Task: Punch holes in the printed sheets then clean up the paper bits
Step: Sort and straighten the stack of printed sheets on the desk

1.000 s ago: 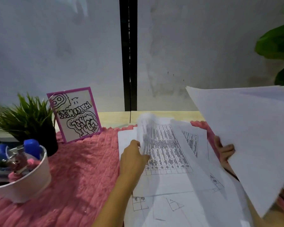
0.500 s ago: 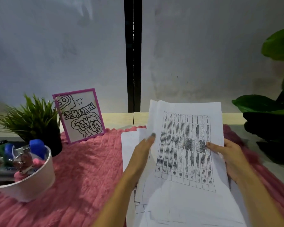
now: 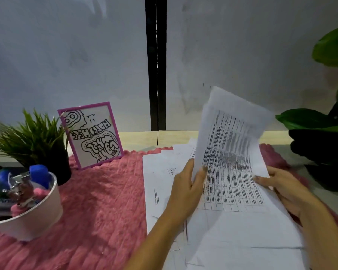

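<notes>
Holding the printed sheet (image 3: 230,162) up between both hands, I have its top half bent toward the wall (image 3: 66,55) and its lower half sloping down toward me. A dense table of small text covers it, too blurred to read.

My left hand (image 3: 185,190) pinches the sheet's left edge, with the thumb (image 3: 202,172) on the printed face and the fingers tucked behind the paper. My right hand (image 3: 277,186) grips the right edge the same way, its thumb lying on the print. How many sheets I am holding together I cannot tell; a second white edge shows behind the top one.

More papers (image 3: 160,182) lie flat under and to the left of my left hand, loosely fanned on the pink cloth (image 3: 98,201), and they carry on beneath both wrists toward me.

Well to the left of my left hand stands a white cup (image 3: 39,217) holding blue caps (image 3: 38,175) and metal clips (image 3: 18,186). Beyond it are a small grassy plant (image 3: 33,137) in a dark pot and, just beside that, a purple-framed drawing (image 3: 92,133) leaning back. Past my right hand are the broad dark leaves (image 3: 320,121) of a bigger plant. Straight ahead, between my hands and farther off, a black strip (image 3: 156,65) runs down the wall.
</notes>
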Tool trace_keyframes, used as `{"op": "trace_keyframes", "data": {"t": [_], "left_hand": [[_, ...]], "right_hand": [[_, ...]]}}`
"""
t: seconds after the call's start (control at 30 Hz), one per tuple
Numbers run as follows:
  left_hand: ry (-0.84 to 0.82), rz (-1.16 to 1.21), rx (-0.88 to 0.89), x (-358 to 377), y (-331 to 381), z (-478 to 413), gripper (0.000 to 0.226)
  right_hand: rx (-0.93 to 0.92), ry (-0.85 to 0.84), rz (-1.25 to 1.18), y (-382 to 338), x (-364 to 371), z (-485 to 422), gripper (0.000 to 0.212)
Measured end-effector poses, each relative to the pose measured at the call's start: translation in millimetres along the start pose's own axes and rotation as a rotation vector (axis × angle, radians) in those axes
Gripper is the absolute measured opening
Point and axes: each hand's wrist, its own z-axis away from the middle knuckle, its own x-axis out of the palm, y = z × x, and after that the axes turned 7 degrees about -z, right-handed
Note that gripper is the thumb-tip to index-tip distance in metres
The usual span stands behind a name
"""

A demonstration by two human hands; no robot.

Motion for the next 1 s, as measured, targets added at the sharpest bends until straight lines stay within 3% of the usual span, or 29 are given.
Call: {"op": "trace_keyframes", "data": {"t": [0.1,0.17,0.23,0.3,0.37,0.4,0.47,0.57,0.7,0.8,0.9,0.93,1.0], "left_hand": [[0.130,-0.558,-0.034,-9,-13,-7,0.049],[0.101,-0.774,-0.149,-16,-23,-10,0.044],[-0.008,-0.843,-0.204,-16,-23,-9,0.075],[-0.047,-0.894,-0.213,-12,-16,-8,0.104],[-0.036,-0.889,-0.278,-10,-10,-9,0.118],[-0.032,-0.871,-0.328,-12,-8,-11,0.122],[-0.029,-0.786,-0.412,-18,-8,-13,0.114],[0.024,-0.599,-0.379,-26,-12,-12,0.063],[0.125,-0.505,-0.181,-37,-16,-17,0.003],[0.138,-0.290,-0.086,-41,-13,-21,0.006],[0.160,-0.023,-0.079,-39,-6,-22,0.013],[0.158,0.020,-0.087,-37,-4,-21,0.014],[0.114,0.081,-0.095,-32,-1,-20,0.015]], "right_hand": [[-0.051,0.151,-0.053,-5,-2,2,0.036],[-0.013,0.253,-0.112,-5,-11,0,0.035],[0.038,0.261,-0.221,-2,-17,-2,0.041],[0.113,0.234,-0.295,-2,-15,-1,0.034],[0.161,0.154,-0.345,-5,-13,5,0.019],[0.169,0.129,-0.348,-7,-11,6,0.024],[0.178,0.105,-0.359,-7,-10,5,0.037],[0.188,0.097,-0.406,-8,-7,3,0.024],[0.163,0.050,-0.401,-4,6,0,0.017],[0.091,0.058,-0.368,-5,15,-1,0.031],[0.016,0.111,-0.350,-6,24,-1,0.028],[-0.015,0.130,-0.343,-6,27,-1,0.035],[-0.070,0.162,-0.319,-4,26,-2,0.069]]}}
